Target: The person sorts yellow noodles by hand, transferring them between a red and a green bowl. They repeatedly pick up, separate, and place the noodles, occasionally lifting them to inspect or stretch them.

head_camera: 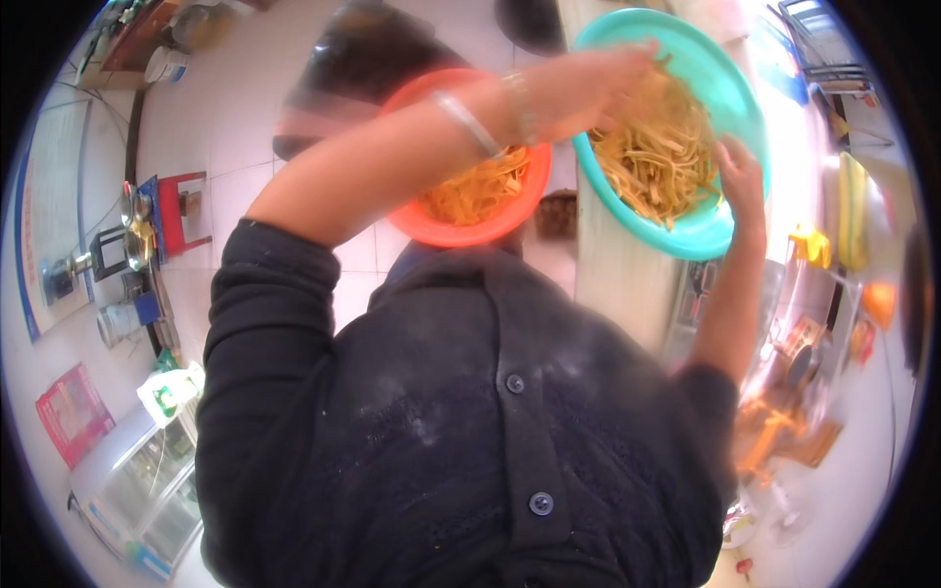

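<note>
A teal plastic basin [742,95] at the upper right holds a heap of pale brown noodle-like strips [658,165]. My left hand [614,92], blurred, reaches across to the far left part of this heap; its grip is unclear. At the heap's right edge, inside the basin, is my right hand [739,173], its fingertips near the strips; whether it grips any cannot be told. Below my left forearm an orange-red basin [463,234] holds yellower flat strips [481,195], partly hidden by the arm.
The teal basin rests on a pale worktop [610,272]. Beyond the orange-red basin is a dark, blurred object [367,59]. A red stool [173,213] stands at the left. A glass-fronted cabinet [154,500] is at the lower left, and a small brown basket-like container [556,213] sits between the basins.
</note>
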`<action>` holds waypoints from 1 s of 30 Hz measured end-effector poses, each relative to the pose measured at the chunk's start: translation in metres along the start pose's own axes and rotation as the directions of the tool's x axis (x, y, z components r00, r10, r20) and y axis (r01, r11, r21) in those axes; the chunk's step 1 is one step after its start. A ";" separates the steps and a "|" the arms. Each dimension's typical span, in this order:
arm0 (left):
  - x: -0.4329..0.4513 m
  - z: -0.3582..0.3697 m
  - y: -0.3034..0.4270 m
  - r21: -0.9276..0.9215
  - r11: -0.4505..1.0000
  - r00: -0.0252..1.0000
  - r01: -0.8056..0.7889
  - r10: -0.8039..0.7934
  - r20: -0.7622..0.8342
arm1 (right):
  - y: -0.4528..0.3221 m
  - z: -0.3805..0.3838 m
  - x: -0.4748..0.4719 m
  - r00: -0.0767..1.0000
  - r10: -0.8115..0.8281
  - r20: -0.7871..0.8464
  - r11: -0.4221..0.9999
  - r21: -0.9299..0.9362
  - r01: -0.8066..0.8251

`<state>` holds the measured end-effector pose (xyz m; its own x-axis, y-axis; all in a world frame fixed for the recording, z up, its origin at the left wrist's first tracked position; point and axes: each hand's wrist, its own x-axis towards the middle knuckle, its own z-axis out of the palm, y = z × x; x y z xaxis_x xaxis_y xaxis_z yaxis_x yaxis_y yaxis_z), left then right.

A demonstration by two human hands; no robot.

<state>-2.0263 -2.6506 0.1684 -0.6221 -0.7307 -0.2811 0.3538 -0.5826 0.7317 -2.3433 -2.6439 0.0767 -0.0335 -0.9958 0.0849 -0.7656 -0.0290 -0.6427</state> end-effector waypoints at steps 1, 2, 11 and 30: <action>0.008 -0.004 -0.001 0.259 0.964 0.998 -0.057 0.055 0.012 | 0.008 -0.005 0.001 0.979 -0.137 -0.151 0.970 -0.219 0.102; 0.022 -0.016 0.002 0.498 0.860 0.994 -0.109 0.101 0.042 | 0.014 -0.007 0.000 0.918 -0.295 -0.265 0.884 -0.440 0.157; -0.013 -0.319 -0.073 0.946 -0.275 0.985 0.171 0.075 -0.156 | -0.129 0.090 -0.076 0.993 -0.090 0.073 0.930 0.362 0.058; -0.092 -0.252 -0.081 0.235 0.972 0.940 -0.026 0.104 -0.326 | -0.189 0.253 -0.076 0.948 0.019 0.317 0.713 0.661 -0.235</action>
<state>-1.8218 -2.6265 -0.0215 -0.3203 -0.8632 -0.3903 0.1963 -0.4636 0.8640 -2.0334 -2.5842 -0.0008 0.1575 -0.9722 -0.1734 -0.1135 0.1566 -0.9811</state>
